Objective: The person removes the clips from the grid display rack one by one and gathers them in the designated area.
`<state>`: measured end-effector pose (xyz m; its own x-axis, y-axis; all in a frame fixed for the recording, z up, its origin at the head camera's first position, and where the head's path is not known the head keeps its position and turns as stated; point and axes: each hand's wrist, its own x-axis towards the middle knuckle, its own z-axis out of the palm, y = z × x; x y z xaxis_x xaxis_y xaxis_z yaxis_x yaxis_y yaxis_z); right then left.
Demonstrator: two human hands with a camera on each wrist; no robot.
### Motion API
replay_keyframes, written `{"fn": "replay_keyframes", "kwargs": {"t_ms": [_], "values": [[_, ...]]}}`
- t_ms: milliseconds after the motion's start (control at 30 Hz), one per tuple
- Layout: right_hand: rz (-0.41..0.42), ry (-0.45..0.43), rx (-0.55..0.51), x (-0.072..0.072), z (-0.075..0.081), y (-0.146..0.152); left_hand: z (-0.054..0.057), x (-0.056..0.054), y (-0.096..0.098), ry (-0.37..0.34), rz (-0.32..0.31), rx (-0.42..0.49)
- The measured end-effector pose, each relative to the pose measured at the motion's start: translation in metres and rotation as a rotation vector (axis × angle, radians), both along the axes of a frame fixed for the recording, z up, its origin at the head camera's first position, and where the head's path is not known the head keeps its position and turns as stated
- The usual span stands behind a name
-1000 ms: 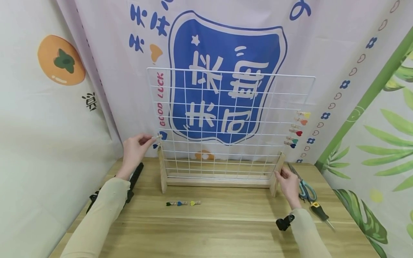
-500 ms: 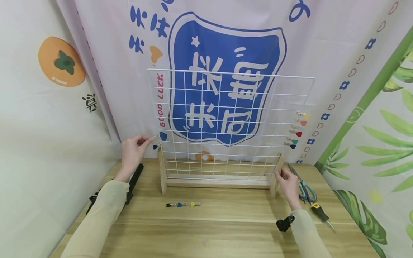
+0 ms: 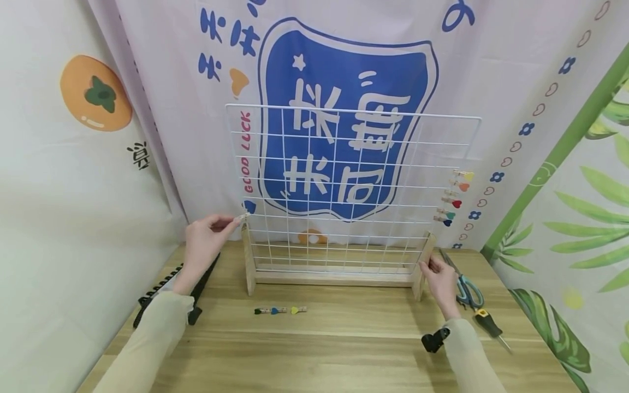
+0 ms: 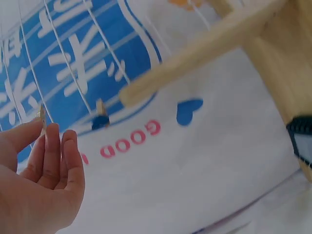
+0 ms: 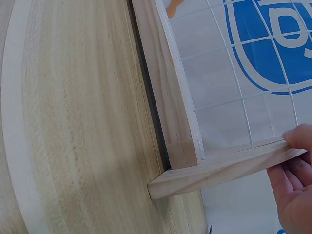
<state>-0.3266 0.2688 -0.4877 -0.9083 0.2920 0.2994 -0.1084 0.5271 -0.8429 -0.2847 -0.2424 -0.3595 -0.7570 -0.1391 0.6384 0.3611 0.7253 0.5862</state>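
Observation:
A white wire grid stands upright in a wooden stand. At its left edge my left hand pinches a small wooden clothespin between thumb and fingers. Whether this clothespin touches the wire I cannot tell. Beside it, in the left wrist view, a clothespin with a blue heart is on the grid's edge. My right hand holds the stand's right wooden post, thumb on one side and fingers on the other. Several heart clothespins line the grid's right edge.
Three heart clothespins lie on the wooden table before the stand. Scissors and a screwdriver lie right of my right hand. A black spiral-bound item lies under my left forearm. A printed cloth hangs behind.
My left hand first drew the clothespin slightly left, away from the grid's edge, then moved it back right and a little lower. The right hand has kept its hold on the post.

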Motion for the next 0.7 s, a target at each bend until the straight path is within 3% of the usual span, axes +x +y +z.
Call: {"fn": "replay_keyframes", "kwargs": {"t_ms": [200, 467, 700], "values": [[0.021, 0.002, -0.013, 0.0, 0.0, 0.001, -0.024, 0.009, 0.013, -0.109, -0.062, 0.027], [0.022, 0.0, -0.012, 0.001, 0.0, 0.001, -0.071, 0.024, 0.038, -0.215, -0.166, -0.021], [0.007, 0.002, -0.006, -0.001, -0.001, 0.001, -0.109, 0.039, 0.063, -0.298, -0.301, -0.025]]}}
